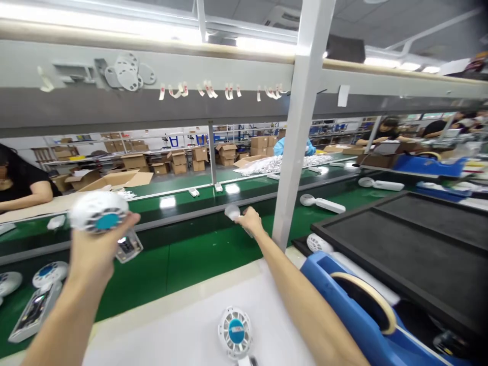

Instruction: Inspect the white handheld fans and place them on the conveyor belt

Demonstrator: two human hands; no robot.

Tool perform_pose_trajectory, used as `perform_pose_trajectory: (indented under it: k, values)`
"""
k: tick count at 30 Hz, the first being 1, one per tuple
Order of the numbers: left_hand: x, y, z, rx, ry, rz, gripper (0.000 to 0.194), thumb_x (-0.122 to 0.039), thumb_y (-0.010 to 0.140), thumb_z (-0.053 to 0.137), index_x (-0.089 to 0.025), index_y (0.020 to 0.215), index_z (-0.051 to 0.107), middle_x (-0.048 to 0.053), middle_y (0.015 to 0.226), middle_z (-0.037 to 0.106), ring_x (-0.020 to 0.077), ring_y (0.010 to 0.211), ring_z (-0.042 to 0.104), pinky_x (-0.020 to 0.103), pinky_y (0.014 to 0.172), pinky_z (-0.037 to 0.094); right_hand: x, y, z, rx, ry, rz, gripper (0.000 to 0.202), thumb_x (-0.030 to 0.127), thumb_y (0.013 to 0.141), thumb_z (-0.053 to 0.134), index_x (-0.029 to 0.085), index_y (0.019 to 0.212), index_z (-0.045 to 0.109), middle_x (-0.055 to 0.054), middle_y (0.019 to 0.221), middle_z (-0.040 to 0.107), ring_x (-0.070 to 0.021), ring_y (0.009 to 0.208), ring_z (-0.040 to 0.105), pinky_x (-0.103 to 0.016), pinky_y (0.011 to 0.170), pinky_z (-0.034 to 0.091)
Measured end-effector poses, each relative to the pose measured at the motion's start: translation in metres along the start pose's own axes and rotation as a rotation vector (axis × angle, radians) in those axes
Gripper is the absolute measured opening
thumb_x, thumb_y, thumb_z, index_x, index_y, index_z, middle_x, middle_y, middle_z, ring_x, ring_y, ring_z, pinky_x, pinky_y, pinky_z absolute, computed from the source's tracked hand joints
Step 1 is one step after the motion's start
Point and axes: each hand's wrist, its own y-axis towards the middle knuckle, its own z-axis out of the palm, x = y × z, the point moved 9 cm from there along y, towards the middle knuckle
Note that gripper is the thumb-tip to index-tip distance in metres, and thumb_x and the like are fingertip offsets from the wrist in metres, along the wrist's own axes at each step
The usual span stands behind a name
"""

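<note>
My left hand [93, 249] is raised at the left, closed around a white handheld fan [99, 208] with a teal centre. Its handle is uncovered, and a circuit board shows inside. Over the green belt, my right hand [250, 222] grips a white fan cover piece [232, 212] with a round end; my fingers hide most of its handle. Below, another fan head [235, 331] with a teal disc lies on the white work surface [163, 330], cut off at the bottom edge.
Fans with uncovered handles [36, 310] lie on the belt [198, 259] at left. More white cover pieces [328, 205] lie farther right. A metal post [301, 122] stands right of my hand. A blue tape dispenser [343, 305] and black tray [419, 249] occupy the right. Co-workers sit beyond.
</note>
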Motion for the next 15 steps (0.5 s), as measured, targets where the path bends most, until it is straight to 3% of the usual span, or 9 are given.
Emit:
perform_pose_trajectory:
  k: [2, 5, 8, 12, 15]
  values:
    - [0.031, -0.001, 0.002, -0.125, 0.022, -0.162, 0.038, -0.025, 0.05, 0.09, -0.02, 0.081, 0.068, -0.002, 0.077, 0.069, 0.0197, 0.079, 0.064, 0.031, 0.07, 0.052, 0.019, -0.006, 0.021, 0.165, 0.243, -0.017, 0.032, 0.036, 0.096, 0.061, 0.014, 0.119, 0.061, -0.009, 0.116, 0.064, -0.0198, 0.1, 0.065, -0.039, 0.086, 0.056]
    - [0.08, -0.008, 0.027, 0.014, 0.057, -0.398, 0.038, -0.028, 0.051, 0.087, -0.014, 0.081, 0.07, 0.001, 0.073, 0.069, 0.0174, 0.071, 0.062, 0.028, 0.063, 0.048, 0.05, -0.027, 0.057, 0.438, 0.57, 0.002, 0.034, 0.043, 0.102, 0.049, 0.012, 0.113, 0.062, -0.007, 0.102, 0.068, -0.0158, 0.086, 0.068, -0.034, 0.076, 0.058]
    - [0.111, -0.013, 0.036, 0.075, 0.114, -0.452, 0.045, -0.03, 0.051, 0.085, -0.011, 0.089, 0.072, 0.006, 0.079, 0.072, 0.0188, 0.071, 0.064, 0.029, 0.065, 0.049, 0.073, -0.054, 0.077, 0.649, 0.78, 0.072, 0.042, 0.039, 0.106, 0.032, 0.009, 0.102, 0.06, -0.012, 0.091, 0.07, -0.0185, 0.081, 0.07, -0.035, 0.071, 0.06]
    - [0.145, -0.012, 0.036, 0.088, 0.234, -0.476, 0.046, -0.032, 0.056, 0.081, -0.011, 0.095, 0.071, 0.009, 0.085, 0.073, 0.023, 0.075, 0.066, 0.033, 0.068, 0.05, 0.094, -0.084, 0.071, 0.761, 0.936, 0.102, 0.016, 0.014, 0.091, 0.041, 0.009, 0.093, 0.057, -0.014, 0.08, 0.069, -0.0203, 0.072, 0.07, -0.035, 0.067, 0.061]
    - [0.161, -0.007, 0.023, 0.021, 0.371, -0.42, 0.044, -0.037, 0.067, 0.074, -0.015, 0.105, 0.065, 0.01, 0.1, 0.072, 0.027, 0.092, 0.067, 0.036, 0.08, 0.05, 0.109, -0.101, 0.055, 0.753, 1.009, 0.05, 0.028, -0.001, 0.07, 0.046, 0.01, 0.093, 0.056, -0.011, 0.082, 0.069, -0.0211, 0.077, 0.072, -0.036, 0.072, 0.062]
